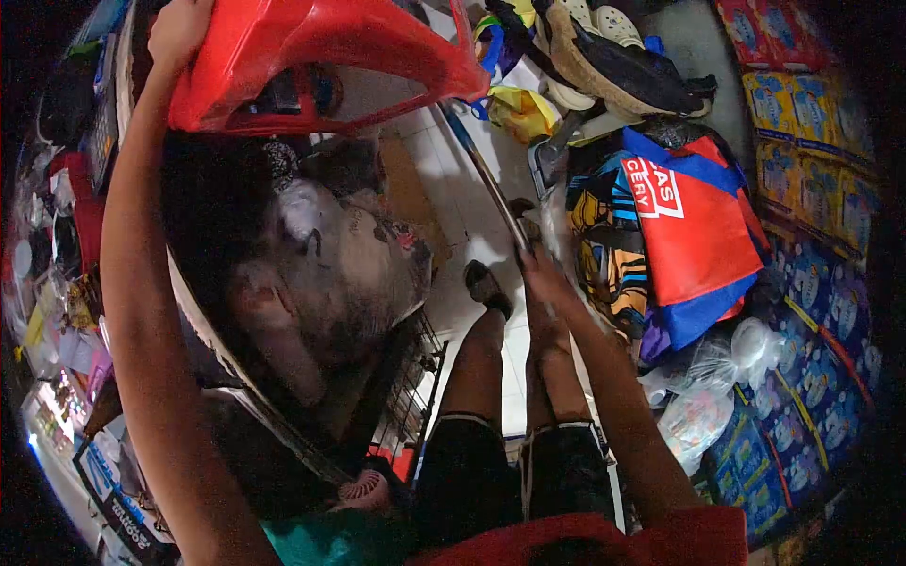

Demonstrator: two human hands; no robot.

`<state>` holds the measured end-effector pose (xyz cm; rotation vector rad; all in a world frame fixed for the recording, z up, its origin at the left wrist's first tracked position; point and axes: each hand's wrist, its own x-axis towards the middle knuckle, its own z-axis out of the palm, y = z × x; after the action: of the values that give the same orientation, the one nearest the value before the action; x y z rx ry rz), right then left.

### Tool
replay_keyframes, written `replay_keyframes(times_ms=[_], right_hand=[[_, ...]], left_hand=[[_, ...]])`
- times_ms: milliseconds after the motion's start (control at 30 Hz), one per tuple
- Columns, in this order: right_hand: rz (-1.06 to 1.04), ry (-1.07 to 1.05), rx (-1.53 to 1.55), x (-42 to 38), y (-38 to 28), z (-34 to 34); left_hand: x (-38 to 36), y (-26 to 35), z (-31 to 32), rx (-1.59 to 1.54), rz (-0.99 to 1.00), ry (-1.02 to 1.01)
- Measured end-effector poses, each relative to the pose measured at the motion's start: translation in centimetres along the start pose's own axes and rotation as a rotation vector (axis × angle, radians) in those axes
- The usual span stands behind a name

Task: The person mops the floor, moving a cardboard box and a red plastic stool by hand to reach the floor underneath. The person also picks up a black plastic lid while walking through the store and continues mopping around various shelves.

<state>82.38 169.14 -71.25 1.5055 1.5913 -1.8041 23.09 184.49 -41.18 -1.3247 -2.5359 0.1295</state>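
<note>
My left hand (181, 36) reaches to the top left, its fingers curled at the edge of a red plastic chair (250, 57). The chair is tilted and spans the top of the view. Lower down, near the middle, my right hand (542, 275) is closed around a long thin pole (481, 168). The pole slants up and away over the white tiled floor (453, 203), its far end hidden behind the chair. Beneath the chair lie clear plastic bags with bulky contents (349, 245).
A red and blue bag (698, 236) sits to my right, with shoes (613, 61) above it. Hanging sachet packs (812, 292) line the right side. A wire rack (401, 387) stands by my legs, and mixed goods (61, 255) fill the left.
</note>
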Motion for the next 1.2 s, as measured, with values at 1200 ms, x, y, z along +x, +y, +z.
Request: replay_keyframes(times_ms=[1200], right_hand=[[-0.144,-0.218,-0.803,-10.6,-17.8,-25.4]], left_hand=[[-0.3,4.2,-3.1,-0.001,-0.068,0.070]])
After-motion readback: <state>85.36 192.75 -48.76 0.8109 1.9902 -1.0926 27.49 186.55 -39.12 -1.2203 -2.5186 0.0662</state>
